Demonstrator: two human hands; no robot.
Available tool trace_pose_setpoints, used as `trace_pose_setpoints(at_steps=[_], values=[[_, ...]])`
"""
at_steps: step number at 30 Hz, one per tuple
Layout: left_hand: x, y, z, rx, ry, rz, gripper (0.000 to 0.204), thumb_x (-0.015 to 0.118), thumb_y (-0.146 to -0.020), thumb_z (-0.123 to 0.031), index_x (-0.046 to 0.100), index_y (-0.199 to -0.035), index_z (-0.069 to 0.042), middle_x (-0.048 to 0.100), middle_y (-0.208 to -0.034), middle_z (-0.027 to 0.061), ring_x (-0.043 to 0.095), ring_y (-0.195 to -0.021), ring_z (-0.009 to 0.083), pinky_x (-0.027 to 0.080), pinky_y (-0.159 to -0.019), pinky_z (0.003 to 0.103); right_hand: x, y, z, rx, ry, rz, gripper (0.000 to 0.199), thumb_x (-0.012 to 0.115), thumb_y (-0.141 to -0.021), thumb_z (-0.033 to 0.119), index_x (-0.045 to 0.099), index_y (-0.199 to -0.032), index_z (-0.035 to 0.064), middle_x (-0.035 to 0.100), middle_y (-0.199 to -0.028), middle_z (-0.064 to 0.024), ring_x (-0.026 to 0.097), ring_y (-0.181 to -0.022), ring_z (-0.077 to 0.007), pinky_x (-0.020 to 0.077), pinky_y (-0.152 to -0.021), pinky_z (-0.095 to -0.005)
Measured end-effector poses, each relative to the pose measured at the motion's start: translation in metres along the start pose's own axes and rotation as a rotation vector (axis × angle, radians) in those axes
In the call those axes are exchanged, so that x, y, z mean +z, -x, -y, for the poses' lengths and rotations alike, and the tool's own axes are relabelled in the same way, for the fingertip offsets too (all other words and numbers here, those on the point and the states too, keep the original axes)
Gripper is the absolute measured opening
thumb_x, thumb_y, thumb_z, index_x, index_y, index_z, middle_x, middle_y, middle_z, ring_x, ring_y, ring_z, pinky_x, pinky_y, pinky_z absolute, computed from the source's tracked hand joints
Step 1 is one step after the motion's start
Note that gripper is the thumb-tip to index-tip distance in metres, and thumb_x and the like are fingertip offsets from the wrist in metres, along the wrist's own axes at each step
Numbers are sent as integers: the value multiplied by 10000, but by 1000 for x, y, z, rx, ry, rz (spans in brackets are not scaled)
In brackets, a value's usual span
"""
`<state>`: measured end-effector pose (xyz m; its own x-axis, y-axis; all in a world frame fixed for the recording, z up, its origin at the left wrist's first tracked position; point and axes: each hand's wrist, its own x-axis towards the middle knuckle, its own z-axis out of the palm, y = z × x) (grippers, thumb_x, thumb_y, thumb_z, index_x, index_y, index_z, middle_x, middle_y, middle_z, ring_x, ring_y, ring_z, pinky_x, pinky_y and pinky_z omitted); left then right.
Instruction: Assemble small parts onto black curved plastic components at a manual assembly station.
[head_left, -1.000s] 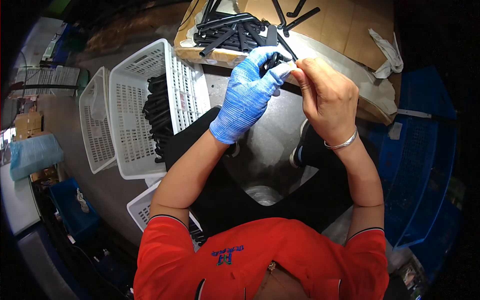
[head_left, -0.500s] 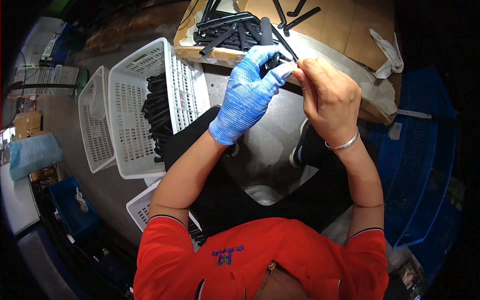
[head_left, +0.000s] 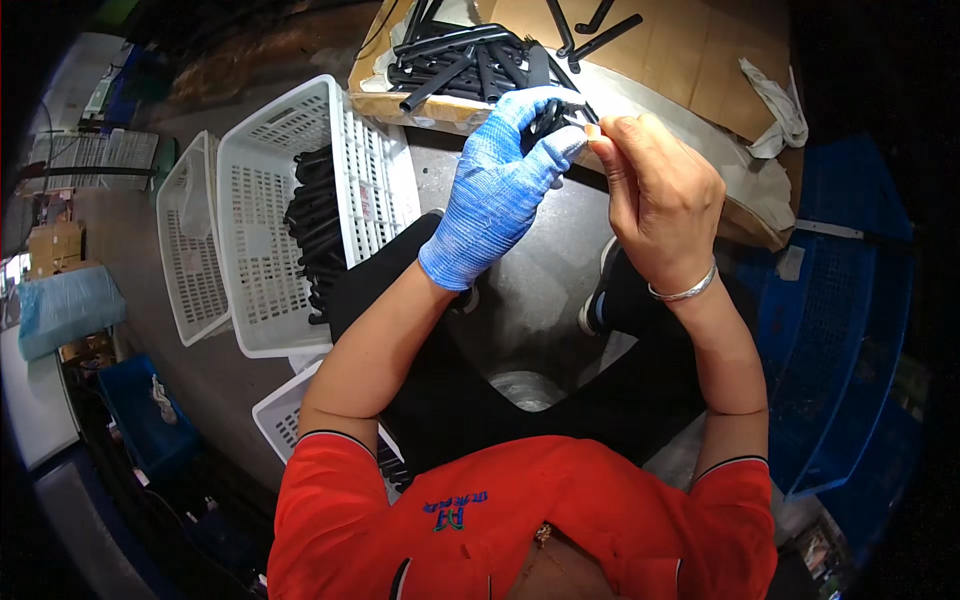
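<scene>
Black tube [head_left: 538, 68] upright in a blue-gloved left hand [head_left: 490, 190], with a bare right hand [head_left: 662, 195] pinched close beside it

At far left stands a blue plastic bin [head_left: 150, 425]. Next comes a narrow white basket [head_left: 190, 245], then a larger white basket [head_left: 250, 215], both of rigid plastic pierced by rows of small slots. Slender matte black parts [head_left: 318, 240] lie stacked in the larger one.

Beyond the hands, a cardboard box [head_left: 425, 112] holds a jumbled heap of smooth black tubes [head_left: 450, 68], some bent near one end.

The left hand wears a ribbed knit glove; its grip is clenched around the black tube, which rises between thumb and forefinger at the box's near edge. The right hand, a shiny metal bangle [head_left: 690, 291] round its wrist, has thumb and fingertips pressed together next to the gloved thumb; whether they pinch anything is too small to tell.

Farther right are a crumpled white sheet [head_left: 775, 112] and blue plastic crates [head_left: 815, 340] with mesh-like walls.
</scene>
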<state>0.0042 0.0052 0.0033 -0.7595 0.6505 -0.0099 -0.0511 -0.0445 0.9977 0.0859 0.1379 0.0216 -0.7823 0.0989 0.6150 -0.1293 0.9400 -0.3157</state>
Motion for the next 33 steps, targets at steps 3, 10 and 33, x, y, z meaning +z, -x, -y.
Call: trace_pose_setpoints(at_steps=[3, 10, 33], values=[[0, 0, 1, 8, -14, -4, 304, 565, -898, -206, 544, -1169, -72, 587, -1047, 35, 552, -824, 72, 481, -667, 195, 0, -1, -1, -10, -11, -3, 109, 635, -815, 118, 600, -863, 26, 590, -740, -98, 565, -575, -250, 427, -521, -304], [0, -1, 3, 3, -34, 11, 313, 566, -897, -211, 542, -1176, -71, 587, -1038, 37, 552, -806, 68, 483, -661, 195, -3, -1, -2, -8, -20, 48, 108, 635, -815, 117, 609, -866, 25, 598, -743, -98, 574, -579, -243, 430, -520, -298], [-1, -1, 5, 49, -62, -22, 309, 587, -880, -209, 558, -1144, -52, 592, -990, 37, 525, -761, 65, 468, -654, 200, -3, -1, -1, 8, -35, 67, 105, 630, -824, 123, 624, -865, 26, 616, -745, -101, 583, -573, -238, 438, -522, -286]])
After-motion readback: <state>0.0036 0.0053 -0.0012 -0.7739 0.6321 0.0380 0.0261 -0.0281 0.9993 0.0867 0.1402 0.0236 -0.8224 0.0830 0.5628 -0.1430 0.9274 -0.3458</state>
